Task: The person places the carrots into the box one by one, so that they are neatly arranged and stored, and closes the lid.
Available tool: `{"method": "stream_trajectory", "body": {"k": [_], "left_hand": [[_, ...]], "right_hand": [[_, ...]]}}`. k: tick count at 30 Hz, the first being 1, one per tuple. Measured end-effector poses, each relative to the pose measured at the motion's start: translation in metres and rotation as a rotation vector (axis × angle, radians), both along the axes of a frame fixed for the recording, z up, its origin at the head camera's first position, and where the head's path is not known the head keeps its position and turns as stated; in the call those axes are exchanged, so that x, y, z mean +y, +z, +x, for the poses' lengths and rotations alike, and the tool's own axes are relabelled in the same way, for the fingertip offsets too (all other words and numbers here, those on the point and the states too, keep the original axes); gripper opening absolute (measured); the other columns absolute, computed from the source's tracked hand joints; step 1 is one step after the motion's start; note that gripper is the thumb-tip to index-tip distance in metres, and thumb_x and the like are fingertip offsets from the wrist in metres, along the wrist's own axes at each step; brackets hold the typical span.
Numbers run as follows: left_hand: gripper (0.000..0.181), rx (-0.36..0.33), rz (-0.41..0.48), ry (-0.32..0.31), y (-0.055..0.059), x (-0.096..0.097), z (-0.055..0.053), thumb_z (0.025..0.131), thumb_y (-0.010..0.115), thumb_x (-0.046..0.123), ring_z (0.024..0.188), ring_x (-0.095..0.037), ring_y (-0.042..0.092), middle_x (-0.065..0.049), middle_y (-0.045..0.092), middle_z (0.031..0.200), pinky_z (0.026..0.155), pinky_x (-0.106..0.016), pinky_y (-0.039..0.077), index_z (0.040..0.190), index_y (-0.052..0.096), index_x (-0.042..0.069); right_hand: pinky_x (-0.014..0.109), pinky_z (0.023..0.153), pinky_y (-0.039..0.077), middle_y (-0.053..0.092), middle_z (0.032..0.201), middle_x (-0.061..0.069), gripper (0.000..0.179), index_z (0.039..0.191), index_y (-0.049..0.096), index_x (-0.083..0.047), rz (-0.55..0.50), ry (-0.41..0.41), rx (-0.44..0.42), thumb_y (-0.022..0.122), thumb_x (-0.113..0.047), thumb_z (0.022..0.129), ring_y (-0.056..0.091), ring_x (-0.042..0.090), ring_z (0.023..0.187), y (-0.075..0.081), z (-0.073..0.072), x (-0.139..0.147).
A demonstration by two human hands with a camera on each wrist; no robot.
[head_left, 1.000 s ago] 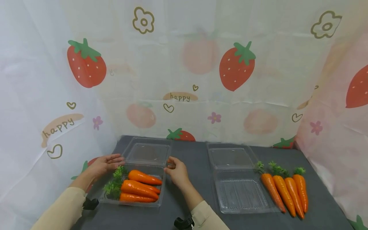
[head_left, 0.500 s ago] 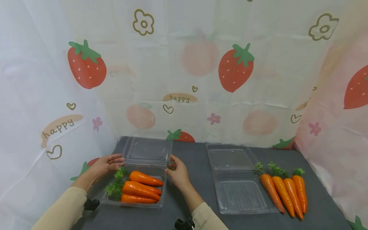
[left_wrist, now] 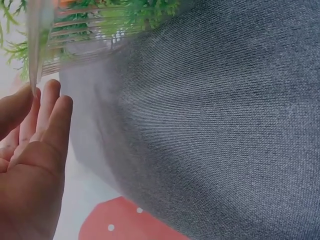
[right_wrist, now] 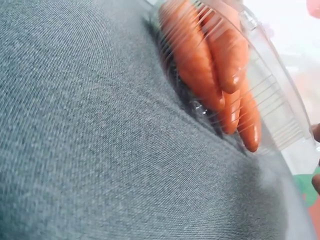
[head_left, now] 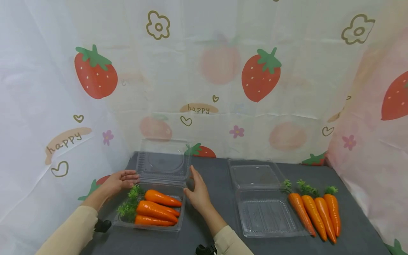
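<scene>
A clear plastic clamshell box (head_left: 149,227) on the left holds several orange carrots (head_left: 156,209) with green tops. Its lid (head_left: 164,159) stands tilted up at the back, its far edge raised off the table. My left hand (head_left: 116,186) is at the box's left hinge side, fingers straight; in the left wrist view the thumb and fingertips of the hand (left_wrist: 37,150) meet a clear rim. At the right hinge side is my right hand (head_left: 199,193), index finger extended along the lid's edge, thumb by the base. Only its fingertips (right_wrist: 316,183) show in the right wrist view.
A second clear clamshell box (head_left: 267,216) lies open on the right with nothing in it. Several carrots (head_left: 322,216) lie side by side along its right edge. Grey cloth (head_left: 211,177) covers the table, and a strawberry-print curtain (head_left: 216,71) hangs behind.
The left box's lid has swung up from lying back to a tilted stand. My right hand's fingers have straightened upward along its edge; the left hand has barely moved.
</scene>
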State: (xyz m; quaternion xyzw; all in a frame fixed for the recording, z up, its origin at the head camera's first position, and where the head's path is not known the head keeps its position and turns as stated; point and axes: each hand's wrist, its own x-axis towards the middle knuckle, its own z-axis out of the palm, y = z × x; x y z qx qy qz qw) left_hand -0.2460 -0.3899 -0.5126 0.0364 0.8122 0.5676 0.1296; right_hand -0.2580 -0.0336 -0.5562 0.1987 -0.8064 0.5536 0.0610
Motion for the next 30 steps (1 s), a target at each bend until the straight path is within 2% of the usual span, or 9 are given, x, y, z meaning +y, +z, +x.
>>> {"method": "stream_trajectory", "body": {"k": [9, 14, 19, 24, 30], "left_hand": [[0.06, 0.014, -0.02, -0.07, 0.006, -0.005, 0.002, 0.107, 0.054, 0.01, 0.138, -0.045, 0.048, -0.033, 0.041, 0.154, 0.115, -0.061, 0.04, 0.156, 0.025, -0.01], [0.064, 0.021, -0.01, -0.071, 0.007, -0.004, 0.0, 0.107, 0.054, 0.012, 0.138, -0.047, 0.048, -0.034, 0.04, 0.154, 0.114, -0.06, 0.041, 0.159, 0.02, -0.008], [0.066, 0.02, 0.017, -0.041, 0.014, -0.001, 0.002, 0.109, 0.051, 0.013, 0.14, -0.047, 0.046, -0.034, 0.036, 0.156, 0.115, -0.059, 0.041, 0.162, 0.016, -0.004], [0.063, 0.026, 0.007, -0.021, 0.02, -0.003, 0.008, 0.109, 0.052, 0.017, 0.139, -0.044, 0.048, -0.031, 0.037, 0.158, 0.116, -0.057, 0.041, 0.162, 0.022, 0.0], [0.063, 0.061, -0.015, -0.05, 0.02, -0.008, 0.018, 0.11, 0.05, 0.026, 0.14, -0.042, 0.048, -0.027, 0.038, 0.159, 0.116, -0.056, 0.041, 0.162, 0.024, 0.001]], "right_hand": [[0.05, 0.113, 0.047, 0.04, 0.161, 0.003, 0.089, 0.163, 0.028, -0.009, 0.034, -0.006, 0.091, 0.076, 0.002, 0.089, 0.05, 0.027, 0.137, -0.001, 0.002, 0.001], [0.049, 0.112, 0.048, 0.038, 0.161, 0.0, 0.096, 0.166, 0.019, -0.017, 0.047, 0.001, 0.092, 0.076, 0.001, 0.09, 0.047, 0.026, 0.14, -0.002, 0.003, 0.001], [0.048, 0.114, 0.047, 0.039, 0.16, 0.0, 0.1, 0.167, 0.014, -0.022, 0.087, -0.003, 0.103, 0.076, -0.001, 0.091, 0.046, 0.025, 0.141, -0.001, 0.004, 0.002], [0.047, 0.115, 0.046, 0.041, 0.157, 0.003, 0.101, 0.167, 0.014, -0.02, 0.116, -0.014, 0.134, 0.078, -0.003, 0.09, 0.046, 0.025, 0.141, -0.001, 0.004, 0.003], [0.048, 0.112, 0.048, 0.047, 0.152, 0.007, 0.092, 0.164, 0.024, -0.008, 0.155, -0.025, 0.234, 0.078, -0.003, 0.09, 0.048, 0.027, 0.14, -0.001, 0.005, 0.004]]}}
